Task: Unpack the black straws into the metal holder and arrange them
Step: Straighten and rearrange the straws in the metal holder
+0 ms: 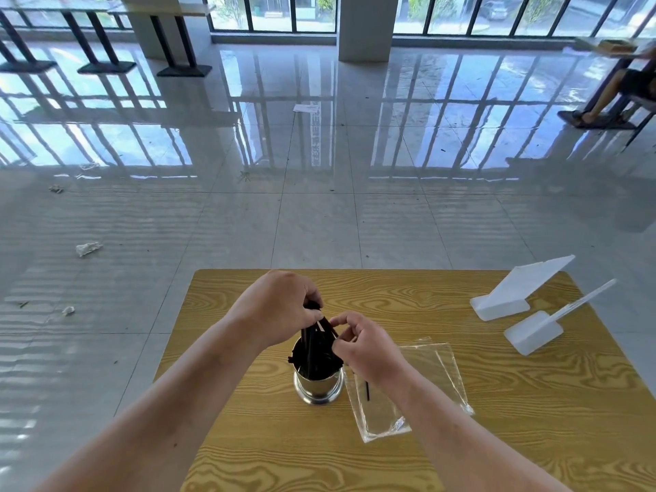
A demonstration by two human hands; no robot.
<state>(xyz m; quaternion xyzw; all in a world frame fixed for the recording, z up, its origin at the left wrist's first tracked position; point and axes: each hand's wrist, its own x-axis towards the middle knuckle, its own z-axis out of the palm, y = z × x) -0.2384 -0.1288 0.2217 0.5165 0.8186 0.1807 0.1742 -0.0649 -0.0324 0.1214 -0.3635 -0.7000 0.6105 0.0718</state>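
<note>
A shiny metal holder (pixel 318 388) stands upright near the middle of the wooden table (pixel 497 403). A bunch of black straws (pixel 314 349) stands in it, leaning and fanned at the top. My left hand (pixel 280 307) grips the upper ends of the straws from above. My right hand (pixel 365 344) pinches some straw tops just to the right, above the holder's rim. A clear plastic bag (pixel 426 378) lies flat to the right of the holder, with one black straw (pixel 367 389) lying on or in it.
Two white plastic stands (pixel 504 300) (pixel 532 332) sit at the table's far right. Beyond the table is glossy tiled floor with scraps of paper (pixel 88 248). A seated person's leg (pixel 603 97) shows at the far right.
</note>
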